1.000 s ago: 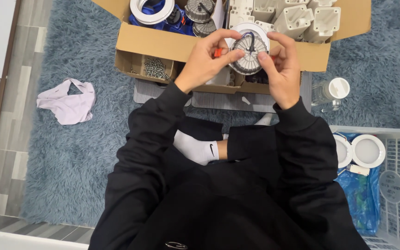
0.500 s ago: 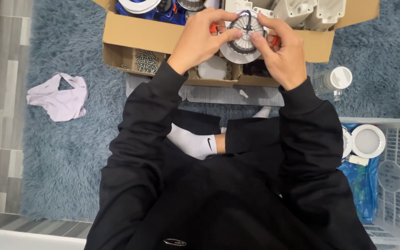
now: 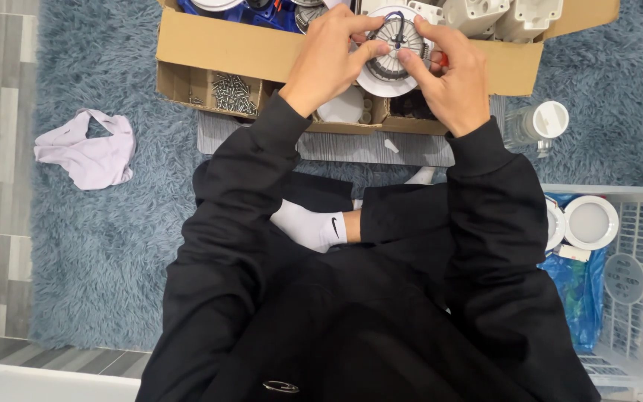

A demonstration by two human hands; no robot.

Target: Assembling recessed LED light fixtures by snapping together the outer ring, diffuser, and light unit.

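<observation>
Both hands hold a round white downlight fixture (image 3: 394, 46) with a finned grey metal back, over a cardboard box (image 3: 217, 48). My left hand (image 3: 329, 59) grips its left side, thumb and fingers on the rim and fins. My right hand (image 3: 448, 78) grips the right side, with its fingertips on the middle of the fins; a small red part shows beside its fingers. Black sleeves cover both arms.
The box holds white housings (image 3: 500, 15), blue-wrapped parts and a compartment of screws (image 3: 232, 93). A clear bottle with a white cap (image 3: 537, 123) lies on the blue shaggy rug. A white crate (image 3: 634, 283) at right holds round white lights and a blue bag. A pink cloth (image 3: 87, 152) lies left.
The view has shifted, so the hands and fixture sit higher in frame. My fingers have moved around the fixture's finned back.
</observation>
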